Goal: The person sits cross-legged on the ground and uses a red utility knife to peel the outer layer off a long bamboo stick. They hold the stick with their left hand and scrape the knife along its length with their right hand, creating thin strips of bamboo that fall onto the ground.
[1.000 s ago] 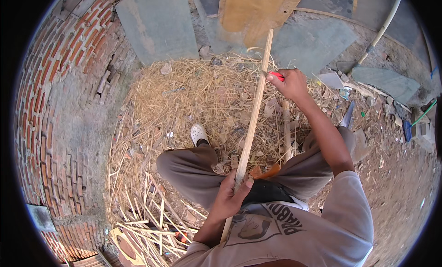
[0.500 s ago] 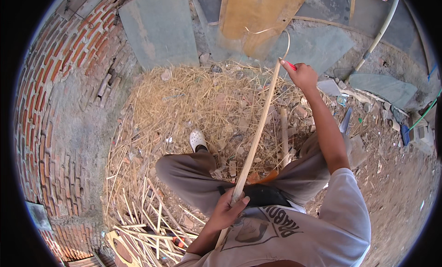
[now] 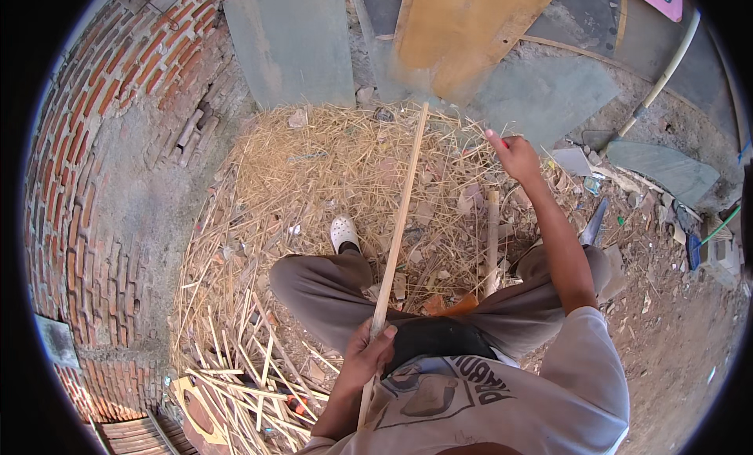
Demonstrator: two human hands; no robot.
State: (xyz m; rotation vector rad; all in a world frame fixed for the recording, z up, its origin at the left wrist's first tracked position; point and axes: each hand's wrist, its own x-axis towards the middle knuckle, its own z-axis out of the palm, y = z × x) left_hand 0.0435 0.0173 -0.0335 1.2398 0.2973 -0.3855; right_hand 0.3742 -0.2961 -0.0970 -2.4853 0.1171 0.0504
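Note:
A long, pale bamboo strip (image 3: 402, 220) slants up and away from my lap, its lower end lying against my shirt. My left hand (image 3: 369, 351) is wrapped around it near the waist, thumb on top. Out to the right, my right hand (image 3: 518, 158) is closed on a red-handled knife (image 3: 504, 143), mostly hidden by the fingers; its blade cannot be made out. That hand is apart from the strip, to the right of its far end. A dark pad (image 3: 427, 337) lies across my lap beneath the strip.
Shavings (image 3: 345, 157) cover the ground ahead. Cut strips (image 3: 259, 376) are heaped at lower left beside a brick wall (image 3: 86, 243). Between my legs and the far boards stands a wooden stick (image 3: 492, 239). A saw-like blade (image 3: 594, 220) lies by my right knee. Sheets (image 3: 290, 47) lean at the back.
My right hand with the knife has come off the strip's far end and moved slightly nearer. The curled shaving there is gone from the strip, whose far end has swung left.

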